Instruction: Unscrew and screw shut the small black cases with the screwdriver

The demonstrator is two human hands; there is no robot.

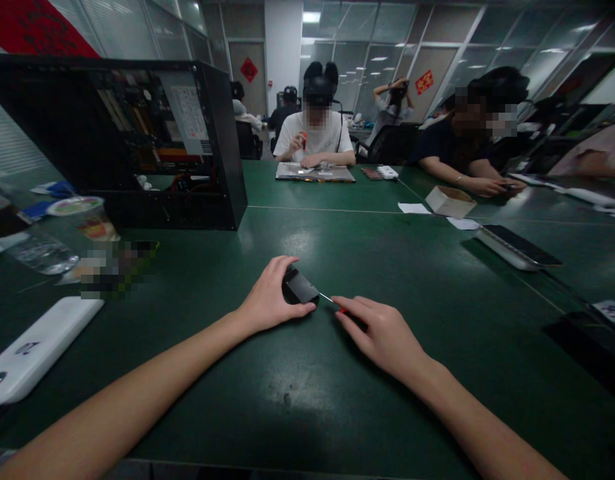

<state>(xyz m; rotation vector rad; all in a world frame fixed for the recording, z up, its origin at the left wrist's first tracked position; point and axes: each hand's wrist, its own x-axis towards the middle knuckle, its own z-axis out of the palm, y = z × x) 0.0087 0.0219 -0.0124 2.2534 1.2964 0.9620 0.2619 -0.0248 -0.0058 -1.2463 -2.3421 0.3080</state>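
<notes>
Near the middle of the green table (197, 400), a small black device with a grey flat top (301, 287) sits between the thumb and fingers of my left hand (270, 297). What kind of device it is, I cannot make out. My right hand (387, 333) pinches the red handle of a screwdriver (327, 298) from the right side. Its thin metal shaft points left, and the tip meets or nearly meets the device's right edge. Most of the handle is hidden under my fingers.
An open black computer case (217, 147) stands at the back left. Left of my arm are a white power bank (42, 347), a plastic cup (87, 217) and a clear bottle (45, 252). A small cardboard box (450, 201) and a phone-like slab (520, 245) lie right. Co-workers sit across the table.
</notes>
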